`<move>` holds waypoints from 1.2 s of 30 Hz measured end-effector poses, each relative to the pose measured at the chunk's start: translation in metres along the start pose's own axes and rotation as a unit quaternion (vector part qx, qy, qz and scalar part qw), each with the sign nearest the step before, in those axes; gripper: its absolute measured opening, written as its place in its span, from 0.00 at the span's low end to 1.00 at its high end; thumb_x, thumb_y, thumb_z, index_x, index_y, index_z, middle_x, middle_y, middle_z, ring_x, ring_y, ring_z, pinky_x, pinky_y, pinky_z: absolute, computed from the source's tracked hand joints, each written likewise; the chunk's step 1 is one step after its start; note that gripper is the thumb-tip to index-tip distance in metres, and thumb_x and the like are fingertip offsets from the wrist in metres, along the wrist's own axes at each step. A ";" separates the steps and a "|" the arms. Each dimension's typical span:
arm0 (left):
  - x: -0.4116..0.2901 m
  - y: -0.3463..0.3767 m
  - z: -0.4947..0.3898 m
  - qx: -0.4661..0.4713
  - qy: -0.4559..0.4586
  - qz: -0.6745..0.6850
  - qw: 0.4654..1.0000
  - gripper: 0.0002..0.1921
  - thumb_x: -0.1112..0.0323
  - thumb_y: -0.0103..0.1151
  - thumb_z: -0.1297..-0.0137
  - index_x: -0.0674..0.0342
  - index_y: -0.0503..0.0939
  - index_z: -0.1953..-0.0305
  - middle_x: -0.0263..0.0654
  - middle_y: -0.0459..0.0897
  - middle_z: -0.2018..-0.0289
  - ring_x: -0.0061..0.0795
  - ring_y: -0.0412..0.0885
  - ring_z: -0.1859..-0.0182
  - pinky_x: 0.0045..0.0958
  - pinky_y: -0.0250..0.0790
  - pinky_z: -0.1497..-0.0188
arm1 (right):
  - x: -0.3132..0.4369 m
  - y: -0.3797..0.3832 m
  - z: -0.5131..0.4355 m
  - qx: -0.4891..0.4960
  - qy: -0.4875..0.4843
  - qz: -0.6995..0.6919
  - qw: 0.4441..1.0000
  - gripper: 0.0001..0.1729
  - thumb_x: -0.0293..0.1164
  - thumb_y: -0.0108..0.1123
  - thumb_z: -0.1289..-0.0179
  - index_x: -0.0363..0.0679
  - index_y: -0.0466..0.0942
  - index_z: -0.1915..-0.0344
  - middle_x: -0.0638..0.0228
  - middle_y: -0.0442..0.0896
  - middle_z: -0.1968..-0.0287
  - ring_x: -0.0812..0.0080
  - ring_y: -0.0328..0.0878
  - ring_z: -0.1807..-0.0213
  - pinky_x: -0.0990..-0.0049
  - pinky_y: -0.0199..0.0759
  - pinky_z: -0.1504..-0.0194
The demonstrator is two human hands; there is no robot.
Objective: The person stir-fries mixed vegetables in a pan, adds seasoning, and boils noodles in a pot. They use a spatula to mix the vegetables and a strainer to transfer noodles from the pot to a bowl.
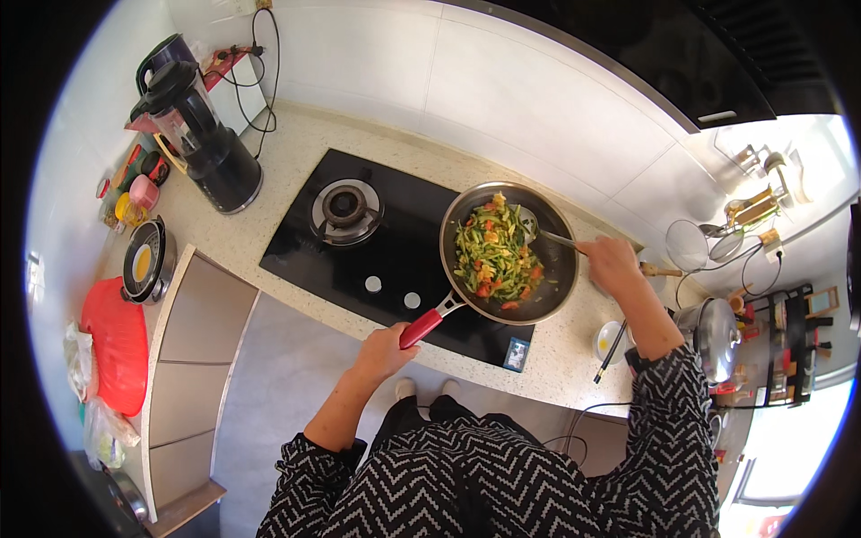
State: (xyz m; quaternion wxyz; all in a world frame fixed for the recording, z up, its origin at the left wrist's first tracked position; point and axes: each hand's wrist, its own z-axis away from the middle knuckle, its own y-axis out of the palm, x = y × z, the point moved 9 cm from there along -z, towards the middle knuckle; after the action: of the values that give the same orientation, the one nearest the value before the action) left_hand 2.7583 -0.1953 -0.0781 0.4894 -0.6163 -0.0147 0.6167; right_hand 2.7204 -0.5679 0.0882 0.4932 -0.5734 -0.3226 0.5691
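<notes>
My left hand (pixel 385 352) grips the red handle (pixel 422 328) of a steel frying pan (pixel 564 269). The pan sits over the right side of a black glass gas hob (pixel 410 222), hiding whatever burner lies beneath. In it is a heap of chopped green vegetable strips (pixel 494 252) mixed with red and yellow pieces. From the right, my right hand (pixel 611 262) holds a metal spatula (pixel 557 239) by its handle. The spatula's head (pixel 528 220) rests among the food at the pan's upper right side.
A second burner (pixel 345 206) and two knobs show on the hob's left. Right of the pan stand a white bowl (pixel 609 341) with chopsticks (pixel 609 356) across its edge and a lidded steel pot (pixel 713 336). A blender (pixel 208 148), jars and a red basin (pixel 118 346) line the left counter.
</notes>
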 end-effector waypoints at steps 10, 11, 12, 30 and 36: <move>0.000 0.002 0.000 0.003 0.006 -0.008 1.000 0.26 0.57 0.66 0.46 0.62 0.76 0.47 0.52 0.84 0.64 0.53 0.82 0.59 0.44 0.74 0.56 | -0.004 0.005 -0.050 0.000 0.012 0.005 1.000 0.21 0.23 0.58 0.45 0.54 0.81 0.51 0.62 0.82 0.61 0.57 0.81 0.56 0.60 0.75 0.56; 0.000 0.002 0.000 0.000 0.008 -0.007 1.000 0.25 0.57 0.66 0.46 0.62 0.76 0.48 0.52 0.84 0.64 0.53 0.82 0.59 0.44 0.74 0.56 | 0.004 0.002 -0.048 -0.020 -0.001 -0.024 1.000 0.21 0.23 0.58 0.45 0.54 0.81 0.51 0.62 0.81 0.61 0.57 0.81 0.56 0.60 0.75 0.57; -0.001 0.002 -0.001 -0.004 0.010 -0.006 1.000 0.25 0.57 0.65 0.46 0.62 0.76 0.48 0.52 0.84 0.64 0.53 0.82 0.59 0.45 0.74 0.56 | 0.010 -0.001 -0.043 -0.037 -0.013 -0.050 0.998 0.21 0.22 0.58 0.44 0.54 0.81 0.51 0.62 0.80 0.60 0.57 0.81 0.56 0.60 0.75 0.57; 0.004 0.007 -0.003 -0.007 0.029 0.022 0.999 0.23 0.57 0.66 0.46 0.62 0.78 0.50 0.51 0.85 0.67 0.51 0.83 0.62 0.42 0.75 0.58 | 0.041 -0.006 0.162 -0.107 0.054 -0.231 0.965 0.23 0.22 0.59 0.46 0.53 0.80 0.49 0.65 0.76 0.68 0.59 0.79 0.69 0.64 0.74 0.67; 0.005 0.009 -0.004 0.003 0.036 0.021 0.999 0.24 0.56 0.66 0.46 0.63 0.78 0.50 0.50 0.85 0.67 0.50 0.83 0.62 0.42 0.75 0.58 | 0.084 0.029 0.140 0.010 0.110 -0.237 0.965 0.24 0.24 0.57 0.41 0.53 0.75 0.44 0.58 0.78 0.62 0.53 0.80 0.62 0.59 0.75 0.61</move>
State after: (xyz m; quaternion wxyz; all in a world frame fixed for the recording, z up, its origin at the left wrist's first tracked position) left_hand 2.7576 -0.1993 -0.0886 0.4781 -0.6369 0.0176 0.6045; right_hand 2.5913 -0.4707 0.0517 0.6521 -0.5351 -0.3874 0.3720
